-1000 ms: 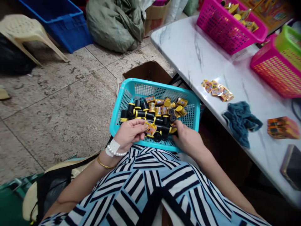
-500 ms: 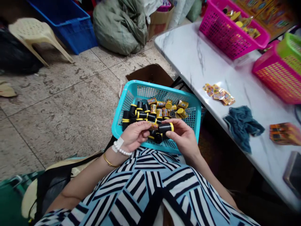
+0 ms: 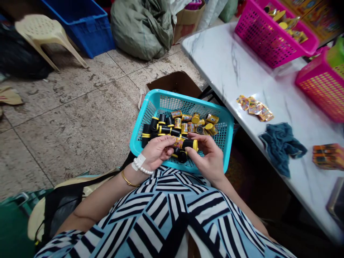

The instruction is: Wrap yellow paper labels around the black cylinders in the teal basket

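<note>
A turquoise basket (image 3: 229, 143) sits in front of my body, with several black canisters with yellow caps (image 3: 164, 129) on its left and several yellow labelled canisters (image 3: 177, 123) on its right. Above its near part, my left hand (image 3: 159, 150) pinches a colourful wrapper (image 3: 178, 142) by its left end. A black canister with a yellow cap (image 3: 189, 144) lies against the wrapper's right side, gripped between the thumb and fingers of my right hand (image 3: 206, 154).
A marble-patterned table (image 3: 215, 53) on the right bears pink baskets (image 3: 274, 39), small packets (image 3: 254, 108), a teal cloth (image 3: 282, 145) and an orange pack (image 3: 328, 156). An open carton (image 3: 174, 83) stands behind the turquoise basket. A stool (image 3: 44, 30) and blue crate (image 3: 91, 34) are at back left.
The black canister and the wrapper have come closer together, end to end, as my right hand shifted slightly left relative to the basket. The whole view has also moved a little.
</note>
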The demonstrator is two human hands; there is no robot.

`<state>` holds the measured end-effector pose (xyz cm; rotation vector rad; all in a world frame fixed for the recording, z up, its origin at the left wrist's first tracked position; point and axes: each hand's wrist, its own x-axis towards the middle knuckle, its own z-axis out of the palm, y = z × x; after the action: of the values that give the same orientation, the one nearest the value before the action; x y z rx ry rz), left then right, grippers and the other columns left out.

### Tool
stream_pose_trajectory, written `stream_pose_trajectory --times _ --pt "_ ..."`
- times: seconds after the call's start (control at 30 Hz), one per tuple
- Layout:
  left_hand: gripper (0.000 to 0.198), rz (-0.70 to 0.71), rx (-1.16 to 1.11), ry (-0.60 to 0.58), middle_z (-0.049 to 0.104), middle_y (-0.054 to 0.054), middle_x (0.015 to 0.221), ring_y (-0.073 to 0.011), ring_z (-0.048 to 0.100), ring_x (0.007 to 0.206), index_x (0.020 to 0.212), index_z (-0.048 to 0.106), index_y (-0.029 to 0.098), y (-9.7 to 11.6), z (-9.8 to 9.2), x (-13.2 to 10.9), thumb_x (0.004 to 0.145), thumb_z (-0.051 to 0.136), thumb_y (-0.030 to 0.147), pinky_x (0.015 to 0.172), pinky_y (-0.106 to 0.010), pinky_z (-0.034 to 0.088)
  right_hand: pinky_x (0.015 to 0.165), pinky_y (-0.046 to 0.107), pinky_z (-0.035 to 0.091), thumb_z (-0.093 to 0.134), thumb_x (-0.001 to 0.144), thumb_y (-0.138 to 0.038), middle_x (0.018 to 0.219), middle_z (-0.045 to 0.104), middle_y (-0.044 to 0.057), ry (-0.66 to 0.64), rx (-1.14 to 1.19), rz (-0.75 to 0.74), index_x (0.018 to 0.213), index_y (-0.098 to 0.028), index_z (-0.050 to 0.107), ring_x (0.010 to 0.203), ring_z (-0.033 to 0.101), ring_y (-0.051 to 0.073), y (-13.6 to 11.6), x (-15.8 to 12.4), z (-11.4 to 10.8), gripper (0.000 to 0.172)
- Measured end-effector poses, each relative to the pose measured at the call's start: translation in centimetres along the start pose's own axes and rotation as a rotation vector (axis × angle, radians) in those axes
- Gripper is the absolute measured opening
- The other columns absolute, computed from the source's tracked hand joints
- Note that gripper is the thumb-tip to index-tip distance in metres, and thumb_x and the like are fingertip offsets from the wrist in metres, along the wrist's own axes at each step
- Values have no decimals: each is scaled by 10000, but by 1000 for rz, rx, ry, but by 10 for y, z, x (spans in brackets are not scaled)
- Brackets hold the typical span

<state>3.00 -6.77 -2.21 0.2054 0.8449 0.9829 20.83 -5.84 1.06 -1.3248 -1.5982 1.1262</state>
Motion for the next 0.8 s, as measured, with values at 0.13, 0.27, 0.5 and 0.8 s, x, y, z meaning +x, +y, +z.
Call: stream_pose_trajectory --times 0.13,0.27,0.5,0.8 --pt "212 3 -34 7 649 -29 768 -20 474 477 815 669 104 -1 -2 1 723 785 255 353 -129 194 899 382 571 733 798 -289 1146 715 91 -24 35 -34 1035 -239 565 1014 701 217 4 -3 7 295" --pt "216 12 -41 45 645 -47 784 -38 488 516 835 678 93 -1 -1 -2 743 768 265 358 -139 214 874 361 567 758 790 -291 1057 706 62 65 -37 -101 1046 -245 598 956 696 202 12 -4 8 306" --pt "475 132 136 -18 631 -18 851 -96 584 667 1106 635 153 3 3 -10 711 822 340 473 -175 403 813 356 564 801 753 -314 991 679 46 61 -117 -254 1048 -232 639 910 667 202 19 -5 2 346" --pt "371 182 381 -119 683 -19 819 -81 587 669 934 692 115 0 2 0 661 858 304 614 -210 461 837 351 559 686 864 -224 1048 668 59 -143 -279 -350 1213 -262 679 922 657 176 6 -1 -14 352"
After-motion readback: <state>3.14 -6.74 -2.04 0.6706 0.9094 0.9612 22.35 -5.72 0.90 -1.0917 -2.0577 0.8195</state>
